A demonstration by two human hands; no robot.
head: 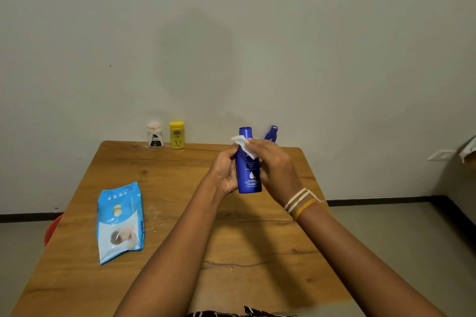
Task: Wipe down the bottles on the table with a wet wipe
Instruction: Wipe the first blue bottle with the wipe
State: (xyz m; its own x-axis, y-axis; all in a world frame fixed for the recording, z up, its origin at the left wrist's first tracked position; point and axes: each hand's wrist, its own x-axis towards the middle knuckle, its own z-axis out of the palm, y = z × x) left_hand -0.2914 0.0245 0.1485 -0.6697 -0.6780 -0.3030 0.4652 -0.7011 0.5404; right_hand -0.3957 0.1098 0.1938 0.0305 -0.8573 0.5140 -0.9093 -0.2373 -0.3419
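A tall blue lotion bottle [248, 165] is held upright above the wooden table [180, 213]. My left hand [224, 170] grips its left side. My right hand [273, 162] pinches a white wet wipe [242, 143] against the bottle's upper part. Behind my right hand a smaller blue bottle [271, 133] stands at the table's far edge, partly hidden. A yellow bottle [177, 135] and a white jar with a dark label [155, 134] stand at the far left edge.
A blue-and-white pack of wet wipes [119, 221] lies on the left of the table. Something red [52, 230] shows past the table's left edge. The wall stands right behind the table.
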